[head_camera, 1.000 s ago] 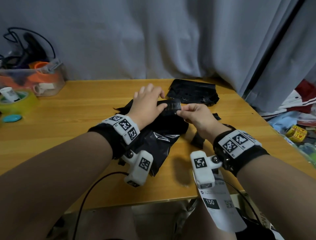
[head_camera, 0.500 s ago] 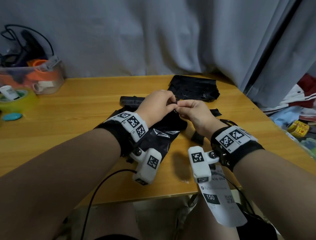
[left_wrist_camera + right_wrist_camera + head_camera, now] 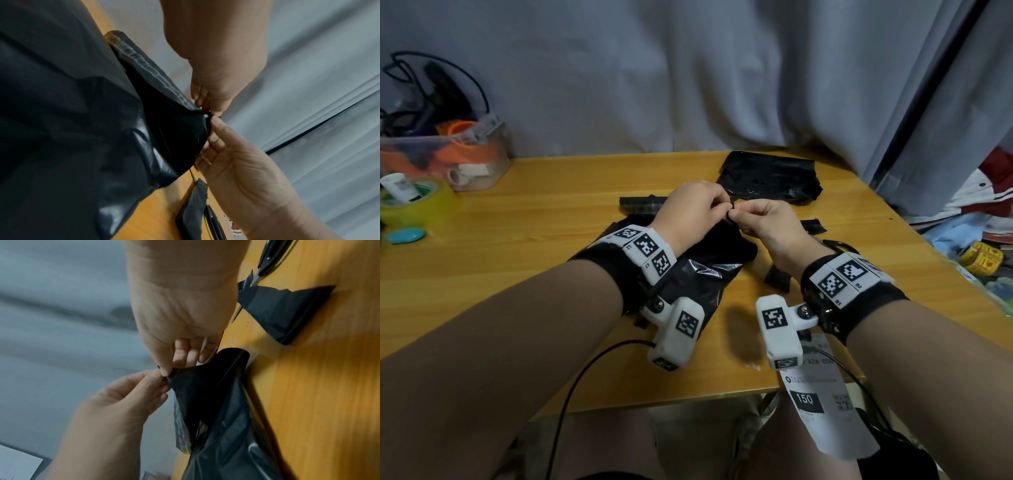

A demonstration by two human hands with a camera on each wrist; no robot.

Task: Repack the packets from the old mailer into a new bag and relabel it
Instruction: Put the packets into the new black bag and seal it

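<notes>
The new black plastic bag (image 3: 702, 270) lies on the wooden table (image 3: 517, 274) under my left wrist. My left hand (image 3: 726, 205) and right hand (image 3: 736, 216) meet above its far end, and each pinches the same raised corner of the bag's mouth. In the left wrist view my left hand (image 3: 205, 104) and right hand (image 3: 214, 128) hold the bag (image 3: 164, 129) by that corner. The right wrist view shows the same pinch of right hand (image 3: 174, 366) and left hand (image 3: 152, 382) on the bag (image 3: 205, 394). Its glossy flap strip (image 3: 640, 205) lies flat to the left. The crumpled old mailer (image 3: 767, 178) sits behind. No packets are visible.
A white shipping label (image 3: 822, 411) hangs over the table's front edge under my right wrist. Black scraps (image 3: 813, 226) and scissors (image 3: 265, 264) lie right of the bag. A clear tub (image 3: 448, 157), tape roll (image 3: 414, 205) and blue object (image 3: 405, 236) stand at the far left.
My left hand lifted off the bag, where it lay flat, and joined the right hand in pinching the bag's corner. The flap strip, held between the hands before, now lies to the left.
</notes>
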